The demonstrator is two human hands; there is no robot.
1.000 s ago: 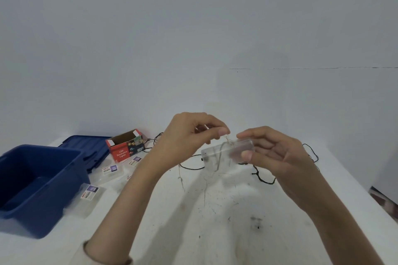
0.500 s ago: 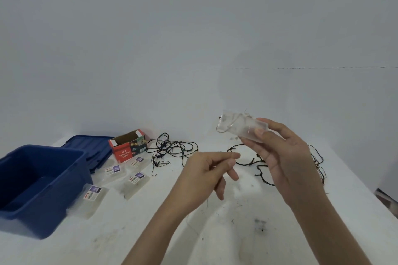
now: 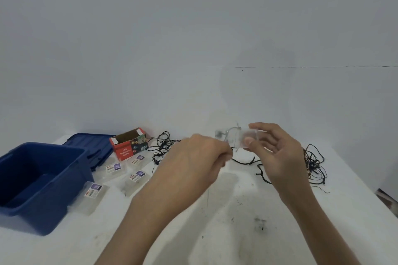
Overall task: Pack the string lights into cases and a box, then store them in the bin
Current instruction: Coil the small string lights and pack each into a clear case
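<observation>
My right hand (image 3: 277, 153) holds a small clear plastic case (image 3: 233, 140) above the table, with a thin wire string light coiled partly in and around it. My left hand (image 3: 198, 159) sits just left of the case, fingers pinched shut on the fine wire that trails from it. A long black string light (image 3: 312, 163) lies tangled on the white table behind my hands, reaching left to another clump (image 3: 161, 146). A red cardboard box (image 3: 129, 146) stands open at the back left. The blue bin (image 3: 43, 211) is open at the far left.
The bin's blue lid (image 3: 90, 142) lies behind the bin. Several clear labelled cases lie between bin and hands, such as one (image 3: 93, 197) by the bin and another (image 3: 137, 178) nearer the middle. The table's right edge runs diagonally at the right.
My right hand has lowered the clear case from its raised position. My left hand has risen from lower on the table to just beside the case, still pinching the wire.
</observation>
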